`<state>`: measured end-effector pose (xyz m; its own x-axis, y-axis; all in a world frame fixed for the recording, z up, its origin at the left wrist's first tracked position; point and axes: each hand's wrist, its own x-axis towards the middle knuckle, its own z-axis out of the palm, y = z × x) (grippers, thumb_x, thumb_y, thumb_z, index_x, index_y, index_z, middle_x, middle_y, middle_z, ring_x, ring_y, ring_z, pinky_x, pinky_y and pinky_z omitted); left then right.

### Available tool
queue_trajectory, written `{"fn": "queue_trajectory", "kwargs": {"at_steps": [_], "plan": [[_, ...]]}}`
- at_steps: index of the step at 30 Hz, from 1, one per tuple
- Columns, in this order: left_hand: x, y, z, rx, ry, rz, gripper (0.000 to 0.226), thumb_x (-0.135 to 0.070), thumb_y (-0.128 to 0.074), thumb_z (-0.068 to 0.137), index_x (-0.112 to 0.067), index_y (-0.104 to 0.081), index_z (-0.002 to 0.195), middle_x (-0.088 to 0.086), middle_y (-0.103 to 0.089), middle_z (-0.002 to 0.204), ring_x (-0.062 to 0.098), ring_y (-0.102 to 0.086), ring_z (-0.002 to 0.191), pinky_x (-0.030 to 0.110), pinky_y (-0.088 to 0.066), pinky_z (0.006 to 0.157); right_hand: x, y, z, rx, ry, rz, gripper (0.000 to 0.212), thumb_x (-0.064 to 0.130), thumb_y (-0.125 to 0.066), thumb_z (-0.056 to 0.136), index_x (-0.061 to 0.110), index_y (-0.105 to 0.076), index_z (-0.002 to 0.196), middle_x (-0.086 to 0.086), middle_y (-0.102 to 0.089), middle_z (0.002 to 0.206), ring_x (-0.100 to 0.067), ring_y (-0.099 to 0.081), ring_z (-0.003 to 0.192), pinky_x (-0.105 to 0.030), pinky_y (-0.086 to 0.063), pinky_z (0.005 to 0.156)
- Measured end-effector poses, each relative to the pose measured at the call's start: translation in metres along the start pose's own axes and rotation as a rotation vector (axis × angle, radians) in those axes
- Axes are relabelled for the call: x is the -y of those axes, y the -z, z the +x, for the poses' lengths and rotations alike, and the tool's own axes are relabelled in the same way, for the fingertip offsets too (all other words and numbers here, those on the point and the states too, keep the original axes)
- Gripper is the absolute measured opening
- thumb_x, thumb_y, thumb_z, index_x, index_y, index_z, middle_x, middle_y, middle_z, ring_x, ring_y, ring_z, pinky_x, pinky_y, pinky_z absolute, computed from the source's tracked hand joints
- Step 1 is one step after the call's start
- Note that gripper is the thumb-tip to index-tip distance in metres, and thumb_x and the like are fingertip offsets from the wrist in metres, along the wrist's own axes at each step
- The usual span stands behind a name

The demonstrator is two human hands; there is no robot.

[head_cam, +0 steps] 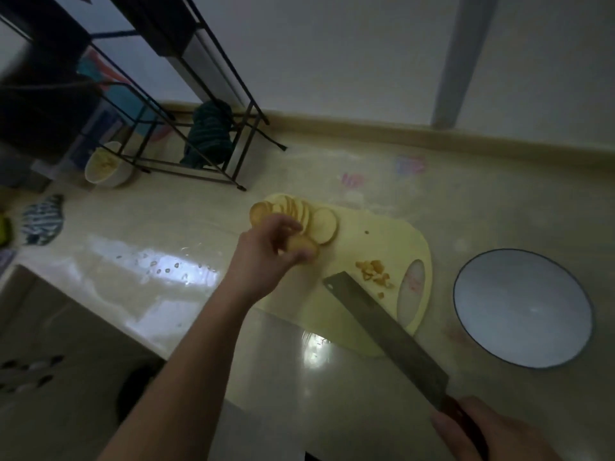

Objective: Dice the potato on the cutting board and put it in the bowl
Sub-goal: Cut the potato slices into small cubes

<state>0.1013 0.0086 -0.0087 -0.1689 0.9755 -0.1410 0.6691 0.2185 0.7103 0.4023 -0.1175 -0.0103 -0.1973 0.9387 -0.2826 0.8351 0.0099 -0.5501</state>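
Head view, cutting board: the pale yellow cutting board (382,247) is lying on the counter (166,221) between the person's two hands, with the bowl (522,309) sitting just beside its right end, probably so cut pieces need only a short trip.

Head view, potato: the potato slices (299,214) are lying fanned out and overlapping at the board's far left corner, likely parked there so a few can be drawn off at a time. A small heap of diced pieces (374,272) is resting near the board's handle hole, close to the bowl. The bowl itself is looking empty, though the light is dim.

Head view, left hand: the left hand (269,251) is reaching forward over the board's left edge, fingers curled and pinching a small stack of slices (304,249) just beside the fan. Its forearm is stretching in from the bottom left. My guess is that it is bringing these slices toward the middle of the board for cutting.

Head view, right hand: the right hand (482,430) is wrapping around the dark handle of the cleaver (386,331) at the bottom right corner. The blade is pointing up and left across the board's near edge, tip near the diced heap, seemingly held aside so the left hand can work.

Head view, progress: dicing is looking barely started, judging by how many slices are waiting.
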Motion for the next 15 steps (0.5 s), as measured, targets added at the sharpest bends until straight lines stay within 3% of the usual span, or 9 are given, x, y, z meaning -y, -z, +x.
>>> {"fn": "queue_trajectory", "kwargs": {"at_steps": [1,3,4,6,8,10,12,15], "plan": [[0.008,-0.004,-0.006,0.06,0.054,0.014,0.039,-0.014,-0.089,0.071,-0.036,-0.063,0.09,-0.01,-0.063,0.079,-0.001,-0.053,0.065,0.017,-0.044,0.066,0.009,0.005,-0.003,0.182,-0.086,0.182,0.057,0.093,-0.034,0.066,0.043,-0.06,0.073,0.006,-0.064,0.066,-0.01,-0.059,0.064,-0.027,-0.05,0.07],[0.017,-0.019,-0.017,0.21,0.07,0.099,0.034,-0.016,-0.087,0.072,-0.032,-0.067,0.094,-0.009,-0.065,0.082,0.0,-0.055,0.068,0.021,-0.044,0.069,0.017,0.008,0.01,0.176,-0.133,0.291,0.081,0.105,-0.015,0.042,0.038,-0.056,0.059,0.0,-0.056,0.051,-0.008,-0.054,0.054,-0.015,-0.043,0.058],[0.018,-0.028,-0.022,0.251,0.04,0.131,0.033,-0.016,-0.085,0.074,-0.028,-0.069,0.101,-0.009,-0.067,0.086,0.001,-0.056,0.073,0.022,-0.045,0.071,0.017,0.01,0.016,0.218,-0.163,0.307,0.083,0.103,-0.011,0.044,0.037,-0.059,0.061,0.0,-0.06,0.056,-0.005,-0.057,0.059,-0.013,-0.042,0.059],[0.018,-0.044,-0.028,0.244,-0.047,0.146,0.039,-0.013,-0.081,0.077,-0.02,-0.07,0.114,-0.007,-0.07,0.1,0.003,-0.058,0.084,0.021,-0.046,0.078,0.021,0.015,0.024,0.262,-0.193,0.346,0.067,0.086,-0.024,0.065,0.031,-0.063,0.069,0.006,-0.065,0.066,0.001,-0.059,0.066,-0.011,-0.042,0.061],[0.02,-0.052,-0.03,0.165,-0.123,0.162,0.039,-0.011,-0.078,0.079,-0.013,-0.069,0.116,0.0,-0.068,0.106,0.013,-0.059,0.094,0.021,-0.043,0.081,0.022,0.011,0.03,0.275,-0.195,0.42,0.044,0.061,-0.043,0.082,0.025,-0.062,0.067,0.008,-0.063,0.064,-0.001,-0.057,0.063,-0.019,-0.042,0.063],[0.026,-0.061,-0.032,0.071,-0.232,0.217,0.034,-0.018,-0.075,0.08,-0.009,-0.069,0.112,0.005,-0.066,0.106,0.023,-0.059,0.095,0.028,-0.045,0.083,0.024,0.01,0.035,0.286,-0.195,0.397,0.037,0.049,-0.049,0.088,0.024,-0.06,0.064,0.012,-0.063,0.065,-0.003,-0.057,0.061,-0.024,-0.043,0.063],[0.034,-0.068,-0.037,-0.037,-0.333,0.303,0.032,-0.031,-0.07,0.084,-0.01,-0.07,0.107,0.005,-0.067,0.108,0.029,-0.059,0.093,0.039,-0.049,0.082,0.022,0.007,0.037,0.272,-0.216,0.387,0.043,0.055,-0.046,0.087,0.022,-0.059,0.062,0.004,-0.063,0.062,-0.005,-0.058,0.06,-0.026,-0.046,0.064],[0.041,-0.073,-0.045,-0.048,-0.4,0.299,0.039,-0.038,-0.069,0.086,-0.009,-0.069,0.112,0.007,-0.063,0.117,0.029,-0.059,0.1,0.043,-0.049,0.085,0.024,0.004,0.038,0.256,-0.225,0.379,0.079,0.091,-0.027,0.064,0.019,-0.058,0.063,0.0,-0.063,0.063,-0.007,-0.058,0.057,-0.027,-0.042,0.056]]}}
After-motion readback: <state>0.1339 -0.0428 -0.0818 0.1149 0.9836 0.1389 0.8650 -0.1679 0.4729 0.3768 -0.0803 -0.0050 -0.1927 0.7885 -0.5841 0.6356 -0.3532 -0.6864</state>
